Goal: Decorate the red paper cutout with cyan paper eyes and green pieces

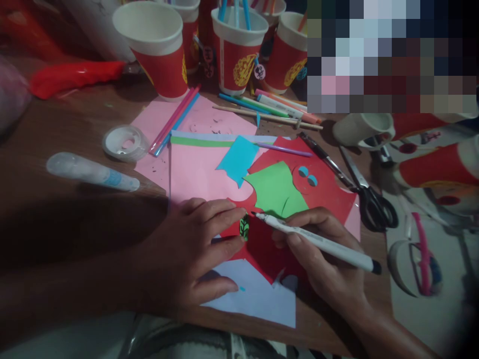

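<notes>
My right hand (318, 244) is closed round a white marker (322, 243). The marker's dark tip points left, just over a sheet of red paper (262, 249). Beside that tip lies a small green paper piece (244, 227) with black markings. My left hand (204, 234) rests with its fingers spread, fingertips touching the paper at the green piece's edges. Beneath the red paper is a pale bluish-white sheet (258, 289). Larger green (275, 187) and blue (239, 157) paper scraps lie above, and a red disc (305, 180) with two blue-and-white round spots sits alongside.
Red-and-white paper cups (162, 65) with straws in some stand at the back. Black-handled scissors (376, 207) and a cutter knife (325, 159) lie right. A tape roll (125, 143) and glue bottle (93, 172) are left. Pink paper (202, 172) lies under the scraps.
</notes>
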### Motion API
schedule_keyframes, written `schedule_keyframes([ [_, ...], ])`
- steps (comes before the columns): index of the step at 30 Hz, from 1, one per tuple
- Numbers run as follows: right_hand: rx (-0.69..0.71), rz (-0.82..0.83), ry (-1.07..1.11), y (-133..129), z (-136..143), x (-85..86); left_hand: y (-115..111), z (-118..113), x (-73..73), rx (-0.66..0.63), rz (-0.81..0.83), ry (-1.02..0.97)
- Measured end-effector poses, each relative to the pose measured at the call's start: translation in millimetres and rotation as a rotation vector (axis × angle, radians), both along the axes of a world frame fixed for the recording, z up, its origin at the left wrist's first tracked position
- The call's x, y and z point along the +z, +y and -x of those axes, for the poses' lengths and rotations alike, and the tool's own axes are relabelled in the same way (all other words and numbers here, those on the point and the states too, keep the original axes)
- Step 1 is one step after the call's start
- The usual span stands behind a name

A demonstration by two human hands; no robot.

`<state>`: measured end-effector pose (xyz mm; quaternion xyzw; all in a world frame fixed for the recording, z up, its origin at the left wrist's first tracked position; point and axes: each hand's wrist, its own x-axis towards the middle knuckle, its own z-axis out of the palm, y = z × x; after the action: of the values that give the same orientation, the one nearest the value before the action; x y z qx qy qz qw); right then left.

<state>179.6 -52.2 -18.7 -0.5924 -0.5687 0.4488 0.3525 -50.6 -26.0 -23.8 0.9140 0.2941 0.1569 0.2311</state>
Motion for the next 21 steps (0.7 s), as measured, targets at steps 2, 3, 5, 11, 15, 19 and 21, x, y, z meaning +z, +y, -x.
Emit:
schedule_keyframes([
  [2, 0.010, -0.009, -0.039, -0.6, -0.2, 0.4, -0.2, 0.0, -0.5, -0.002, 0.009, 0.004],
  [3, 0.018, -0.015, -0.046, -0.9, -0.6, 0.3, -0.3, 0.0, -0.5, -0.004, 0.014, 0.005],
  [5, 0.039, -0.033, -0.050, -1.3, -2.0, -0.3, -0.3, -0.1, -0.5, -0.006, 0.018, 0.006],
  [11, 0.088, -0.060, -0.049, -2.3, -4.0, -2.9, -0.3, -0.5, -0.6, 0.003, 0.011, 0.004],
  [15, 0.044, -0.070, -0.062, -2.5, -1.4, -4.0, -0.4, -0.1, -1.3, 0.000, 0.013, 0.007],
  [19, 0.014, -0.062, -0.049, -3.1, 0.5, -5.3, -0.9, 0.4, -2.1, 0.000, -0.007, -0.006],
  [21, 0.010, -0.061, -0.037, -3.2, 0.7, -6.1, -1.2, 0.6, -2.4, 0.003, -0.007, -0.011],
])
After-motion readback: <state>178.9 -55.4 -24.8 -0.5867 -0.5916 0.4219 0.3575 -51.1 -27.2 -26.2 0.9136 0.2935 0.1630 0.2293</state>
